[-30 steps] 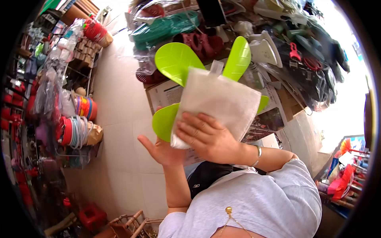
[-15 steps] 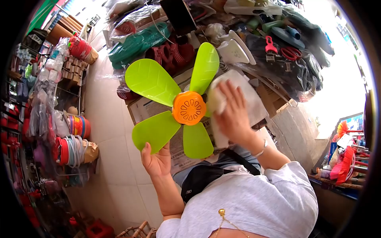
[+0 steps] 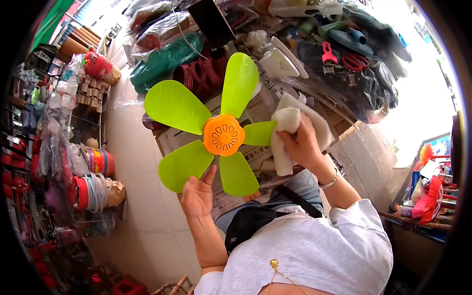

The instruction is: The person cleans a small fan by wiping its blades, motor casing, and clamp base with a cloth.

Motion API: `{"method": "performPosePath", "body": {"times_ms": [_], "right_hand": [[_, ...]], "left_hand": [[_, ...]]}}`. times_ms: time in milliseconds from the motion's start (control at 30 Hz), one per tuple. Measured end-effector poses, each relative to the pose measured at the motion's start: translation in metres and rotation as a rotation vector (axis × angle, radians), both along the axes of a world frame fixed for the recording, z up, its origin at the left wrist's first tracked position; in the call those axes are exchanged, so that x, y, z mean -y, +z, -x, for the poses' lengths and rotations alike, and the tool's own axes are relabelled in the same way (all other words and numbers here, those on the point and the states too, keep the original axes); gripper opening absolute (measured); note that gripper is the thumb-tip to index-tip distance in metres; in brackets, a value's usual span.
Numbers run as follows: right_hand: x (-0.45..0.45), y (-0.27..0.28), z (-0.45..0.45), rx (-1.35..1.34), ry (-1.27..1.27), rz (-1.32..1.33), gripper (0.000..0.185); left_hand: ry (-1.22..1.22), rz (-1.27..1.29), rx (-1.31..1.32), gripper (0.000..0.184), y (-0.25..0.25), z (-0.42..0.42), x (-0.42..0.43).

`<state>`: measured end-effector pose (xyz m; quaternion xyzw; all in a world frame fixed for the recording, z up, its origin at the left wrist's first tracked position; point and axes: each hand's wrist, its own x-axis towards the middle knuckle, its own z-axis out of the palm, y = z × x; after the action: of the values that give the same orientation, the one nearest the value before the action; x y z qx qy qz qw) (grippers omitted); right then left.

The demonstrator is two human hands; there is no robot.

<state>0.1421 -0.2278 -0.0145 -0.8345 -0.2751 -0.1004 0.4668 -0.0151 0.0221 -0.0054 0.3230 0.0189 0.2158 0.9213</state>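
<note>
- Green fan rotor [image 3: 224,135], five blades on an orange hub, sits in front of the torso, above the printed sheet [image 3: 263,158]. Can't tell if it touches the sheet.
- Left hand [image 3: 197,196]: thumb and fingers pinch the bottom edge of the lower-left blade [image 3: 184,167].
- Right hand [image 3: 305,140]: closed on bunched white cloth [image 3: 282,152], wrapped over the tip of the right blade [image 3: 258,133].
- Risk: that edge pinch looks like weak support; a hard tug on the cloth could twist the rotor loose.
- Risk: sideways load at the tip could flex the blade, if the plastic is thin.
- Risk: bunched cloth hides the tip, so a snag could go unnoticed.
- Text: sheet carries print and pictures, characters too small to read. Tag by the red scissors [image 3: 355,62]: illegible. No brand readable.
</note>
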Motion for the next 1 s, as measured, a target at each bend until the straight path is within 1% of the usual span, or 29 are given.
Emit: {"method": "performPosePath", "body": {"times_ms": [33, 67, 100, 133, 167, 200, 233, 267, 300, 333, 367, 400, 467, 500, 533, 567, 600, 633, 700, 733, 800, 833, 867, 900, 967, 1000], "right_hand": [[0.001, 0.003, 0.001, 0.005, -0.001, -0.006, 0.042], [0.003, 0.006, 0.003, 0.011, 0.084, -0.030, 0.038], [0.005, 0.008, 0.005, 0.016, 0.168, -0.054, 0.034], [0.008, 0.008, 0.006, 0.019, 0.165, -0.058, 0.034], [0.012, 0.007, 0.006, 0.016, 0.184, -0.142, 0.030], [0.016, 0.007, 0.008, 0.011, 0.205, -0.225, 0.027], [0.019, 0.011, 0.013, -0.065, 0.115, -0.409, 0.020], [0.032, -0.005, 0.016, -0.268, -0.005, -0.628, 0.019], [0.048, -0.006, 0.012, -0.390, -0.112, -0.822, 0.023], [0.050, 0.014, 0.007, -0.304, -0.165, -1.040, 0.026], [0.059, 0.031, 0.007, -0.251, -0.311, -1.054, 0.025], [0.064, 0.047, 0.002, -0.217, -0.422, -1.150, 0.025], [0.081, 0.059, -0.006, -0.195, -0.350, -1.183, 0.024], [0.082, 0.066, -0.008, -0.192, -0.349, -1.182, 0.024], [0.082, 0.072, -0.010, -0.168, -0.300, -1.128, 0.024], [0.081, 0.076, -0.011, -0.145, -0.252, -1.075, 0.023], [0.080, 0.076, -0.013, -0.142, -0.250, -1.076, 0.023], [0.078, 0.076, -0.015, -0.125, -0.164, -1.011, 0.023], [0.069, 0.079, -0.012, -0.096, -0.028, -0.887, 0.023], [0.055, 0.091, -0.003, -0.123, 0.035, -0.894, 0.021], [0.034, 0.093, 0.005, -0.067, 0.130, -0.782, 0.023], [0.027, 0.092, 0.000, 0.108, 0.207, -0.581, 0.028], [0.014, 0.098, -0.001, 0.258, 0.219, -0.368, 0.034], [0.001, 0.105, -0.002, 0.424, 0.229, -0.180, 0.040], [-0.032, 0.110, 0.010, 0.526, 0.199, 0.127, 0.049], [-0.043, 0.092, 0.014, 0.488, 0.224, 0.241, 0.051]], "left_hand": [[0.022, -0.090, -0.056, 0.049, 0.006, -0.001, -0.007], [0.044, -0.180, -0.113, 0.051, 0.014, -0.002, -0.014], [0.043, -0.185, -0.110, 0.051, 0.023, -0.003, -0.020], [0.037, -0.261, -0.044, 0.054, 0.033, -0.003, -0.025], [0.032, -0.335, 0.020, 0.057, 0.041, -0.003, -0.031], [0.031, -0.336, 0.020, 0.057, 0.046, -0.002, -0.036], [0.080, -0.455, 0.061, 0.057, 0.050, 0.001, -0.042], [0.132, -0.574, 0.101, 0.057, 0.054, 0.003, -0.046], [0.136, -0.573, 0.102, 0.057, 0.060, 0.005, -0.048], [0.108, -0.699, 0.145, 0.051, 0.067, 0.006, -0.050], [0.092, -0.762, 0.167, 0.048, 0.072, 0.006, -0.054], [0.077, -0.825, 0.191, 0.046, 0.077, 0.007, -0.058], [0.004, -0.956, 0.183, 0.028, 0.084, 0.005, -0.071], [-0.030, -0.876, 0.279, 0.014, 0.091, -0.004, -0.075], [-0.028, -0.875, 0.281, 0.014, 0.098, -0.011, -0.079], [-0.042, -0.945, 0.340, 0.010, 0.106, -0.017, -0.082], [-0.057, -1.016, 0.398, 0.009, 0.113, -0.022, -0.083], [-0.020, -1.129, 0.365, 0.011, 0.121, -0.024, -0.081], [-0.007, -1.144, 0.351, 0.012, 0.122, -0.025, -0.085], [0.006, -1.159, 0.333, 0.013, 0.122, -0.023, -0.087], [-0.091, -1.111, 0.347, 0.012, 0.117, -0.019, -0.088], [-0.157, -1.120, 0.371, 0.011, 0.110, -0.016, -0.098], [-0.223, -1.124, 0.393, 0.009, 0.103, -0.013, -0.107], [-0.219, -1.125, 0.386, 0.009, 0.097, -0.009, -0.105], [-0.187, -0.939, 0.346, 0.004, 0.081, 0.005, -0.092], [-0.182, -0.938, 0.341, 0.004, 0.071, 0.014, -0.090]]}}
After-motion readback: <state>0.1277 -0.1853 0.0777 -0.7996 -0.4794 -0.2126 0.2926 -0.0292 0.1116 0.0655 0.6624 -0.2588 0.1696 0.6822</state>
